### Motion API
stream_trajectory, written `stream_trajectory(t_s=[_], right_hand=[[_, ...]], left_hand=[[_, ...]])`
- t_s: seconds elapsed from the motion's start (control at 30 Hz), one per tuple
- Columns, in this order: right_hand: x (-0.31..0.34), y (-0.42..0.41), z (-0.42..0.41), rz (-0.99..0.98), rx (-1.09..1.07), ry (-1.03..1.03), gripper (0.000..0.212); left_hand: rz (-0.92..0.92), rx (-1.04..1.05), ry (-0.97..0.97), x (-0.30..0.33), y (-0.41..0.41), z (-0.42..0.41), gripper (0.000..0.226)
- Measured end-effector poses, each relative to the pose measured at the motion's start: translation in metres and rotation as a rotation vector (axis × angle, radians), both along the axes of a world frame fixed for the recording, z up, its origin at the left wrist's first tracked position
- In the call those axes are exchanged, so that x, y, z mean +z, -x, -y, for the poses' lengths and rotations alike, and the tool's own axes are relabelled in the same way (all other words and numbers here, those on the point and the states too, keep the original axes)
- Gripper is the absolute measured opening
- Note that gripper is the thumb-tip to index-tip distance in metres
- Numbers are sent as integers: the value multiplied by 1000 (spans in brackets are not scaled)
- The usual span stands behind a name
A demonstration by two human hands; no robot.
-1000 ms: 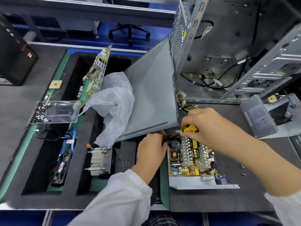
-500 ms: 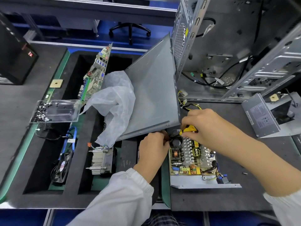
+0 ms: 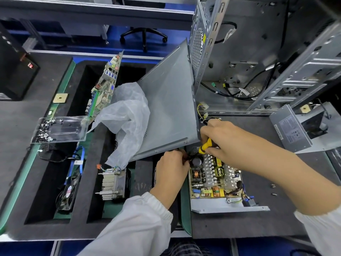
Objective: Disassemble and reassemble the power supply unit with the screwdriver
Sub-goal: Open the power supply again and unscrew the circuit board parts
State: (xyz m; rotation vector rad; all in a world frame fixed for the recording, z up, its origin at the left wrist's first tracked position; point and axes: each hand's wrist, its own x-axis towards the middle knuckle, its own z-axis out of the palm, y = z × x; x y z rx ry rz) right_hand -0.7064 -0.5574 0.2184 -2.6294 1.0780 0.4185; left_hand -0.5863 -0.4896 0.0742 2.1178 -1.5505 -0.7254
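Note:
The open power supply unit (image 3: 215,183) lies on the dark mat, its circuit board with coils, heat sinks and a black capacitor exposed in a grey metal tray. My right hand (image 3: 223,139) grips the yellow-handled screwdriver (image 3: 204,145), which points down at the unit's far left corner. My left hand (image 3: 171,167) holds the unit's left edge near that corner, fingers curled against it; what they touch is hidden. The unit's grey cover (image 3: 302,128) stands at the right. A few loose screws (image 3: 273,189) lie right of the unit.
A large grey case panel (image 3: 169,115) leans over the far end of the unit. An open computer case (image 3: 258,52) stands behind. Left, a foam tray holds a motherboard (image 3: 106,84), plastic bag (image 3: 127,119), heat sink (image 3: 112,183), fan (image 3: 68,193) and clear screw box (image 3: 59,129).
The screwdriver handle has tilted more upright in my right hand. My left hand stays at the unit's left edge. The view has shifted slightly.

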Motion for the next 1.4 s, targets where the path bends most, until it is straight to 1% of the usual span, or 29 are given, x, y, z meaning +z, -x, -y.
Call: stream_trajectory(t_s=[0.13,0.23,0.3,0.33,0.4,0.43,0.47,0.53,0.57,0.63,0.67,0.73,0.77,0.8,0.83,0.9,0.97,1.03,1.07,1.1,1.17,1.2,1.27,1.3,1.37,1.4], right_hand=[[-3,-11,-3,-82,-4,98,16],[-9,-19,-9,-181,31,287,17],[-10,-19,-12,-195,20,345,15],[-9,-17,-11,-171,3,313,19],[-2,-12,-10,-144,-60,150,33],[1,-10,-11,-138,-77,86,36],[1,-9,-11,-144,-81,66,36],[2,-9,-12,-128,-93,96,34],[3,-11,-13,-114,-102,111,30],[5,-15,-15,-126,-78,177,17],[5,-16,-17,-148,-57,257,23],[1,-17,-20,-218,36,479,34],[2,-19,-22,-213,56,531,39],[0,-18,-22,-211,47,492,45],[-2,-15,-24,-174,34,409,48],[-1,-7,-21,-114,10,248,43],[3,-1,-16,-64,-6,102,36],[3,-3,-17,-47,-18,11,33],[2,-6,-19,-44,-35,24,29],[2,-11,-22,-57,-38,96,30],[0,-16,-28,-124,1,297,42],[0,-15,-31,-125,7,336,47],[6,-7,-34,-44,46,310,46],[12,-4,-34,-1,103,280,43],[20,1,-35,15,198,237,46],[21,1,-35,1,206,230,45]], left_hand=[[-13,7,-11,-1,0,0,23],[-2,16,1,-2,0,-1,22],[-4,18,23,-3,0,-1,22],[-8,20,33,-3,0,-2,22],[-9,16,44,-3,0,-2,22],[-8,16,47,-3,1,-1,22],[-9,19,51,-4,1,-1,22],[-14,16,63,-4,2,-1,21],[-20,14,73,-4,2,-1,21],[-25,10,104,-4,2,-3,21],[-26,8,129,-4,1,-5,21],[-15,9,202,0,2,-7,17],[3,2,249,2,2,-8,13],[22,-9,306,3,1,-8,8],[33,-23,364,4,1,-9,8],[3,-51,465,3,2,-12,11],[-154,-42,464,3,4,-16,15],[-303,-14,448,5,8,-18,20],[-323,4,470,6,10,-18,20],[-327,22,498,8,11,-18,18],[-288,47,548,8,10,-16,14],[-236,43,567,7,9,-15,13],[-161,34,573,5,7,-14,10],[-154,27,574,5,6,-14,10],[-140,-4,599,5,4,-14,8],[-140,-9,605,5,3,-14,6]])
